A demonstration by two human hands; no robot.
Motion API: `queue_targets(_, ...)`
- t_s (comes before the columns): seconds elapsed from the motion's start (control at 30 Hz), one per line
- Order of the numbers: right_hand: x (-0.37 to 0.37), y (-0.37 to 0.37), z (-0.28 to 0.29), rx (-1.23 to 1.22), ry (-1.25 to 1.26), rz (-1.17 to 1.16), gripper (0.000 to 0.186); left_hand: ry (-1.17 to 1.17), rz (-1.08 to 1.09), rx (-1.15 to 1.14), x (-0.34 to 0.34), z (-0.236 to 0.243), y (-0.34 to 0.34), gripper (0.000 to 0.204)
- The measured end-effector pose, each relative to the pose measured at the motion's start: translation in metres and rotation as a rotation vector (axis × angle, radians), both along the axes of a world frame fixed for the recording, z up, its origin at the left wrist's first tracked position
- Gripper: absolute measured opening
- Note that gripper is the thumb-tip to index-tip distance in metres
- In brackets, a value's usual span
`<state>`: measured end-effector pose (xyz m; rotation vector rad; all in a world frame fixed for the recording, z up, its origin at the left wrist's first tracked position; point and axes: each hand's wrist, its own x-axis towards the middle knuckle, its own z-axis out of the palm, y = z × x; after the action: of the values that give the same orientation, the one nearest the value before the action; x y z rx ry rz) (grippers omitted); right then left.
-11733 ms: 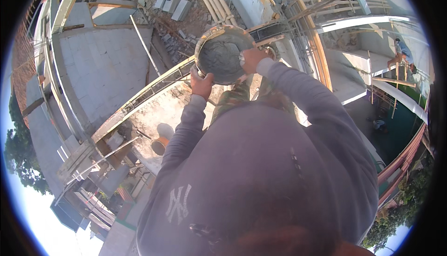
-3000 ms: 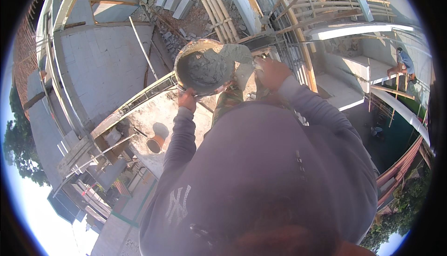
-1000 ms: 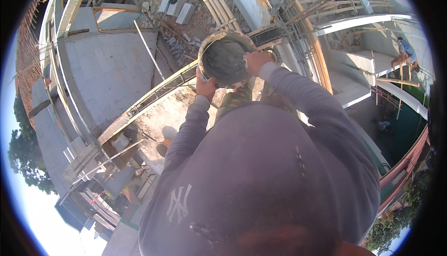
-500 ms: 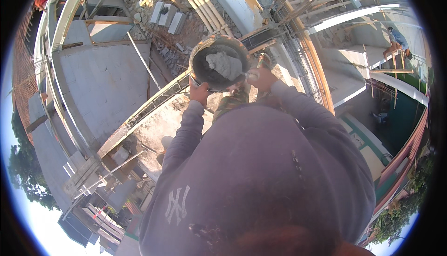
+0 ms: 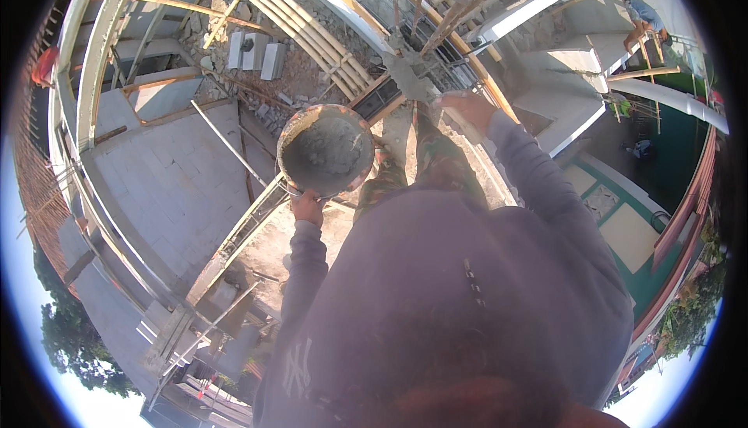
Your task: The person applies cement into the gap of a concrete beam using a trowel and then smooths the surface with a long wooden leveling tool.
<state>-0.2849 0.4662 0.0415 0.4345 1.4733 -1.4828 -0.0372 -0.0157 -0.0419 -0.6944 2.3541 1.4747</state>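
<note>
High above the building site, the left hand grips the near rim of a round pan of wet mortar, fingers curled tight; likely heavy, gritty, slippery. The right hand reaches far, its fingers' state unclear.

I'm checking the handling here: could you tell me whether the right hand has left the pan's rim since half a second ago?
Yes. The right hand is off the pan, out toward the rebar; the left hand holds it.

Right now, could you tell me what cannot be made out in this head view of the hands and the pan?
- Left hand: its fingers go under the round metal pan, so the grip is hidden.
- Pan contents: a grey mass, too blurred to tell how full.
- Right hand: whether it touches the bamboo poles is unclear.
- Person's lower body: covered by the cap.
- Distant person: too small.
</note>
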Motion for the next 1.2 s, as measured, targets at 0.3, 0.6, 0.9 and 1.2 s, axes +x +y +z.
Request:
queue_targets(0.3,-0.025,0.010,-0.037,-0.071,-0.213,-0.148,0.033,-0.140,0.658,0.539,-0.033,0.048,0.039,0.058)
queue_targets(0.6,0.033,-0.053,0.013,0.356,0.761,0.744,0.047,-0.093,0.521,0.448,-0.039,0.053,0.049,0.054)
queue_targets(0.9,0.054,-0.178,-0.018,0.552,0.823,1.084,0.033,0.032,0.388,0.338,-0.042,0.041,0.061,0.082)
queue_targets(1.2,0.100,-0.130,-0.076,0.126,0.401,0.629,0.056,0.098,0.318,0.364,-0.029,0.025,0.052,0.082)
